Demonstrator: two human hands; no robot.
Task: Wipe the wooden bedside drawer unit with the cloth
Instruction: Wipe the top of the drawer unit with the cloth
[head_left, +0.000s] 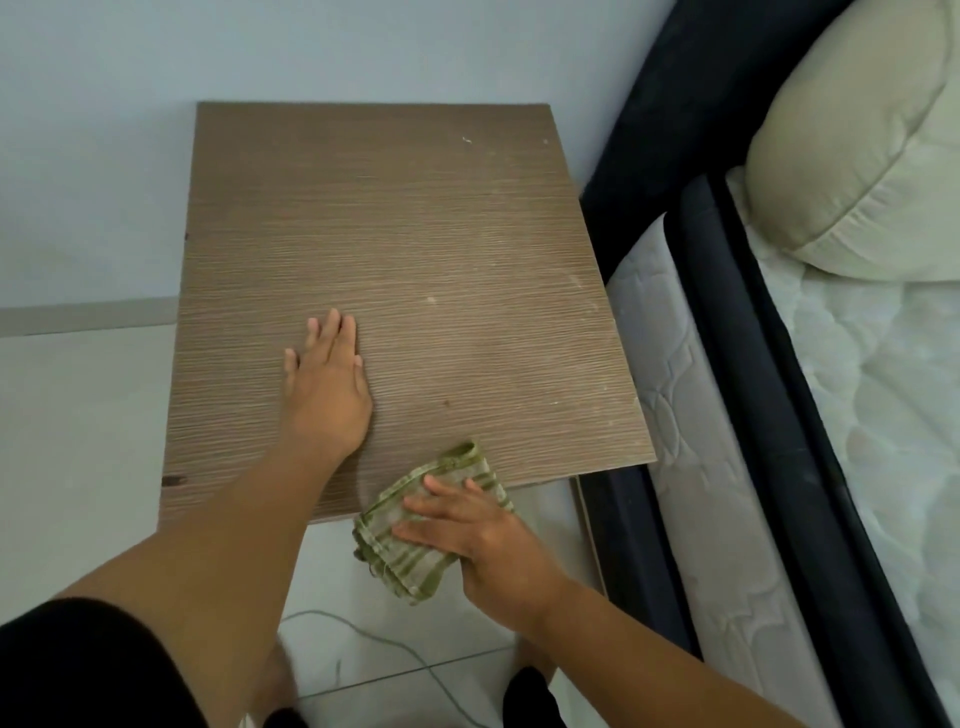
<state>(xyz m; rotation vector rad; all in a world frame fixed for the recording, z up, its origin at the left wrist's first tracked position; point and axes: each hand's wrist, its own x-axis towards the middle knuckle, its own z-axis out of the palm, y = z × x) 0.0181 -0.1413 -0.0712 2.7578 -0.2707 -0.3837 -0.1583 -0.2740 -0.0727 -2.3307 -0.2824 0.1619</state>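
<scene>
head view: the cloth is pressed flat under the right hand at the drawer unit front edge; the left hand is laid flat, fingers together; even pressure along the grain is probably best.

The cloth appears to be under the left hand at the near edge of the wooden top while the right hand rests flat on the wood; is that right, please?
Not quite: the hands are swapped. In the head view, the right hand presses the cloth at the near edge of the wooden top, while the left hand rests flat on the wood.

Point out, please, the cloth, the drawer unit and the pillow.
cloth (415, 545), head view, on its striped middle.
drawer unit (441, 249), head view, on its bare wooden top.
pillow (852, 140), head view, on its cream front.
</scene>
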